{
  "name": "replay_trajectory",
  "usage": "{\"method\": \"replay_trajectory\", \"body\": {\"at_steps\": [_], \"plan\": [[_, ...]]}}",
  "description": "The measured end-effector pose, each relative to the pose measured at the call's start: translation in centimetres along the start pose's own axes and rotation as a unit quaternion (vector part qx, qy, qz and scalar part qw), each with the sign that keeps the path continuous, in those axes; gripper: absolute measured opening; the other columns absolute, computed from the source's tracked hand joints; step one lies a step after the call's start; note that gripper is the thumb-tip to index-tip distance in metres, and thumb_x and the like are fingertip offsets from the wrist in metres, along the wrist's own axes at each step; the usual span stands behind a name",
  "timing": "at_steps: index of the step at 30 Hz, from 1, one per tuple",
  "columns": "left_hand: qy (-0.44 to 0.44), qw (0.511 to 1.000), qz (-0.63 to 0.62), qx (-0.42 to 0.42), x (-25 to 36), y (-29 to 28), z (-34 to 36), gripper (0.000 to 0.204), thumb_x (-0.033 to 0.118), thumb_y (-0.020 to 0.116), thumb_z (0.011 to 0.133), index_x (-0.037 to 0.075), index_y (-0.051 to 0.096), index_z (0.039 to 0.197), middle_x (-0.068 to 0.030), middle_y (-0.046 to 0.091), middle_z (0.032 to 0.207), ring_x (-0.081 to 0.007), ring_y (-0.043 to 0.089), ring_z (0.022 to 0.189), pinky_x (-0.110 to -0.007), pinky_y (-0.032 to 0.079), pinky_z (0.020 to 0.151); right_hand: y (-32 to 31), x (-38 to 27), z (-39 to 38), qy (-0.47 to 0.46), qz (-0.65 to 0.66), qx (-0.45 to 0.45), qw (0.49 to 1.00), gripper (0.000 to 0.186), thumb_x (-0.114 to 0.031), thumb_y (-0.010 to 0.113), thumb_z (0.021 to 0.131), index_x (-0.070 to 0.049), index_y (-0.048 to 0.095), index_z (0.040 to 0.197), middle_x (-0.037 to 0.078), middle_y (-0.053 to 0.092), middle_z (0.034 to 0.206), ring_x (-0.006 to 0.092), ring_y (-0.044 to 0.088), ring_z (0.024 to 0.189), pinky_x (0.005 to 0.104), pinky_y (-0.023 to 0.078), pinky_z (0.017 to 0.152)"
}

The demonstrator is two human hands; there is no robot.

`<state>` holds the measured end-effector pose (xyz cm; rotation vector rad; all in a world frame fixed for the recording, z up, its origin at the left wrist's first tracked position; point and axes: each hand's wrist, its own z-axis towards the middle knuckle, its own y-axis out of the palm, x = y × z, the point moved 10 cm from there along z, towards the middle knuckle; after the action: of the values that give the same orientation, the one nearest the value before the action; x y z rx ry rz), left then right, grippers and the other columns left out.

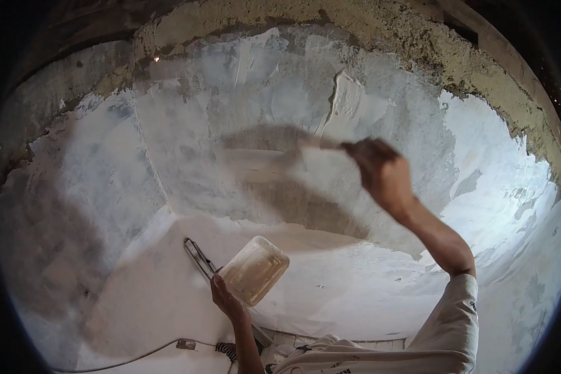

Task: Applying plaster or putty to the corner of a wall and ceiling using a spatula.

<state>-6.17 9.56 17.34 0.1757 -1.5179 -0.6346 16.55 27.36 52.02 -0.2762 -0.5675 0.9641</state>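
My left hand [229, 300] grips a pale, rectangular plastic tub [255, 271] by its side, low in front of the wall. A narrow tool with metallic edges [199, 255] sticks out beside that hand; its exact kind is unclear. Raised to the right, my right hand [383, 177] is closed around a scraper, probably a putty knife [323, 144], smeared by motion. Its blade end lies over the grey wall [262, 87], and I cannot tell if it touches. Just above it, a thick smear of wet white filler [346, 98] clings to the wall.
Rough, crumbly masonry [380, 25] runs along the wall's top. White filler coats [498, 174] cover the right side, and an inside corner [149, 156] stands at the left. A cable [124, 361] with a small box [185, 344] and a coiled cord [226, 350] hang low.
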Motion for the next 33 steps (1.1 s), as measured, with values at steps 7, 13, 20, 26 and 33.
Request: {"method": "replay_trajectory", "body": {"at_steps": [7, 13, 20, 26, 33], "plan": [[-0.005, 1.0, 0.001, -0.018, -1.6, 0.6, -0.5, 0.042, 0.041, 0.044, 0.098, 0.001, 0.055, 0.109, -0.0117, 0.055, 0.101, -0.0234, 0.056, 0.094, -0.039, 0.047, 0.085, -5.6, 4.5, 5.9, 0.035, -0.102, 0.226, 0.968, 0.02, 0.001, 0.059, 0.078, -0.01, 0.067, 0.093, 0.008, 0.064, 0.078, 0.0261, 0.061, 0.065, 0.035, 0.051, 0.057], [0.008, 1.0, 0.011, -0.008, -0.5, -0.1, -1.0, 0.044, 0.041, 0.045, 0.098, 0.0, 0.055, 0.111, -0.0119, 0.056, 0.102, -0.0236, 0.056, 0.095, -0.038, 0.047, 0.085, 7.1, -2.9, -1.5, -0.063, -0.085, -0.008, 0.994, 0.023, -0.006, 0.059, 0.08, -0.016, 0.069, 0.099, 0.0, 0.066, 0.097, 0.0201, 0.063, 0.082, 0.0322, 0.056, 0.064], [-0.006, 1.0, -0.004, 0.024, -0.6, -2.3, -1.5, 0.044, 0.04, 0.045, 0.098, -0.001, 0.055, 0.109, -0.0128, 0.055, 0.101, -0.024, 0.055, 0.094, -0.038, 0.047, 0.084, -3.1, 1.6, -0.7, 0.018, 0.012, 0.107, 0.994, 0.034, 0.006, 0.059, 0.07, -0.014, 0.071, 0.094, 0.002, 0.07, 0.095, 0.0203, 0.065, 0.082, 0.0314, 0.055, 0.067], [-0.014, 0.999, 0.022, 0.022, -2.5, -2.4, -1.3, 0.044, 0.039, 0.045, 0.097, -0.002, 0.054, 0.111, -0.0136, 0.055, 0.102, -0.025, 0.055, 0.095, -0.04, 0.047, 0.085, -0.3, 7.4, -6.5, 0.104, -0.158, 0.121, 0.975, 0.036, 0.008, 0.062, 0.068, -0.012, 0.072, 0.097, 0.003, 0.068, 0.106, 0.0225, 0.067, 0.089, 0.0323, 0.056, 0.072], [-0.028, 0.999, 0.018, -0.02, -3.7, -0.4, -1.4, 0.043, 0.037, 0.044, 0.097, -0.002, 0.054, 0.113, -0.0147, 0.055, 0.105, -0.0276, 0.055, 0.097, -0.042, 0.046, 0.087, 0.1, 3.3, -9.2, 0.103, 0.024, 0.015, 0.994, 0.034, 0.007, 0.062, 0.073, -0.009, 0.071, 0.101, 0.008, 0.069, 0.098, 0.0235, 0.066, 0.089, 0.0329, 0.054, 0.074]]}}
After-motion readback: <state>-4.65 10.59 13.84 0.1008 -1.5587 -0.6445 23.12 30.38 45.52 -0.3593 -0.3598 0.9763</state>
